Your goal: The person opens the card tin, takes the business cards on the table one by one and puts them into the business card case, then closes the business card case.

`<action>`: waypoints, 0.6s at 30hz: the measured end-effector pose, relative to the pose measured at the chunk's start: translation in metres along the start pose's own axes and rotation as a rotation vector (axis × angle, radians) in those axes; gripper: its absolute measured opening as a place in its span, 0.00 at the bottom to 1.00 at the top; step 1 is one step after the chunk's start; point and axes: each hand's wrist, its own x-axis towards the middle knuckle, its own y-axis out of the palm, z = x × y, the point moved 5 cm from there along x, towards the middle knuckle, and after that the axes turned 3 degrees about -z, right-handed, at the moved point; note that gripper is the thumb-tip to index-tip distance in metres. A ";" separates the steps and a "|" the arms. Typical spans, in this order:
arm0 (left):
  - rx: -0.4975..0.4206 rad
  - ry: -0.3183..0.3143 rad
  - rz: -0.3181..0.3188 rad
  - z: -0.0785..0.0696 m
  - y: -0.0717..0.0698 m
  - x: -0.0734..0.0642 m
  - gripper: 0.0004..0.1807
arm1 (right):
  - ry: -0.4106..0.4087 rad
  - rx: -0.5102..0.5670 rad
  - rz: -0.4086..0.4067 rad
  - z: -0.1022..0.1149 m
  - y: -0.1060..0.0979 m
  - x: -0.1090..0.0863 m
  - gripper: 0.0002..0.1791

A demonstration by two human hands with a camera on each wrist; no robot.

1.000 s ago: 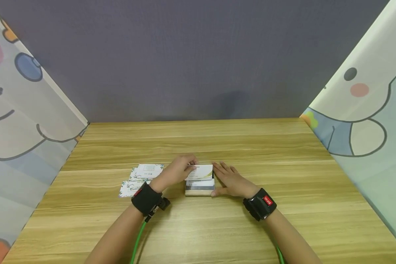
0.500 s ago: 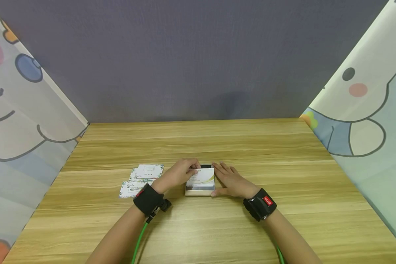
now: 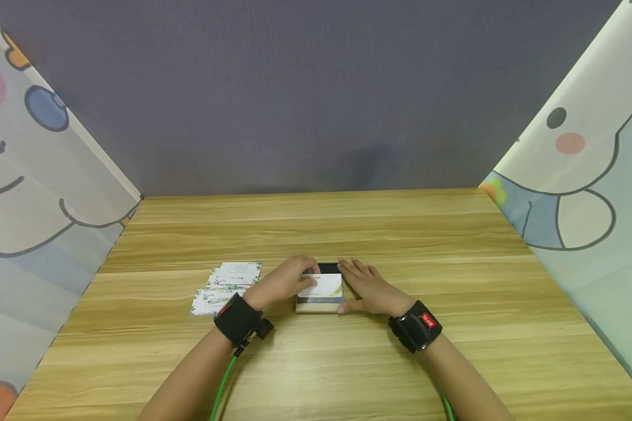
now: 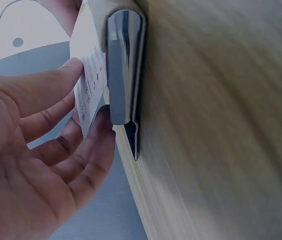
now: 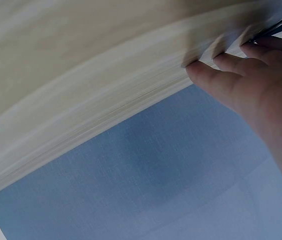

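Observation:
A white business card (image 3: 329, 285) with a yellow curved edge is pinched by my left hand (image 3: 287, 283). It lies over a slim card case (image 3: 318, 309), whose dark inside shows beyond the card's far edge. In the left wrist view, thumb and fingers hold the card (image 4: 88, 75) by its end, close alongside the case's shiny metal side (image 4: 117, 80). Along the case's right edge, my right hand (image 3: 371, 292) rests with fingers spread and thumb near the front corner. Its fingertips touch the table in the right wrist view.
Several white cards with leafy borders (image 3: 240, 273) lie overlapping on the wooden table (image 3: 426, 234), left of the case. A grey panel (image 3: 316, 99) stands at the table's far edge, with cartoon-printed sheets (image 3: 584, 193) at both sides. Green cables (image 3: 222, 383) trail from the wristbands.
My left hand has brought the card nearer and down onto the case, covering the white card seen inside and baring the dark far end. The right hand has stayed in place.

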 end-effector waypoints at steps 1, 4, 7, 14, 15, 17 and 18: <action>0.005 -0.004 0.003 0.000 0.000 0.000 0.09 | -0.001 0.001 0.000 0.000 0.000 0.000 0.52; 0.011 -0.013 0.017 0.000 0.001 -0.001 0.09 | -0.004 0.003 0.003 0.000 0.000 0.000 0.52; 0.012 -0.013 0.032 -0.001 0.003 -0.002 0.09 | -0.005 0.006 0.006 -0.001 0.001 0.000 0.52; 0.047 -0.012 0.049 -0.001 0.006 -0.003 0.10 | -0.012 -0.012 -0.002 0.000 0.000 0.000 0.52; 0.053 -0.009 0.051 -0.001 0.006 -0.003 0.10 | -0.012 -0.016 -0.001 0.000 0.000 0.000 0.52; 0.059 -0.004 0.050 -0.002 0.007 -0.003 0.10 | -0.012 -0.018 0.000 0.000 0.000 0.000 0.52; 0.063 -0.003 0.052 -0.002 0.007 -0.003 0.10 | -0.011 -0.018 0.001 0.000 0.000 0.000 0.52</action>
